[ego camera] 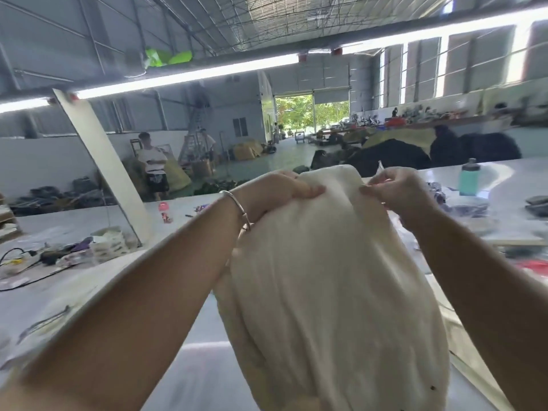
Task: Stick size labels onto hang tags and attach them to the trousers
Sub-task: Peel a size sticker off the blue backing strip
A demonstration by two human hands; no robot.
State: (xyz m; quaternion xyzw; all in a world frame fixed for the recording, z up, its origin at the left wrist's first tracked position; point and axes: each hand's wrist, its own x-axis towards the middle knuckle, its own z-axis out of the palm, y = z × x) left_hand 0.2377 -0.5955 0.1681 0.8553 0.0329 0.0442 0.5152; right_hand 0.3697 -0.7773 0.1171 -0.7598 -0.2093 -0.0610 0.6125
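**A:** where are the trousers?

**B:** cream trousers [326, 277] are up off the white surface [89, 292]. My left hand [275, 194] grips the top edge, right hand [397, 194] pinches it beside a thin clear strand [380, 166].

Cream-white cloth trousers [332, 277]: soft, matt, lightly creased weave. Thin silver metal bangle [237, 203]: smooth, polished. White worktable [178, 321]: smooth, semi-gloss. Teal bottle [468, 180]: apparently matt plastic.
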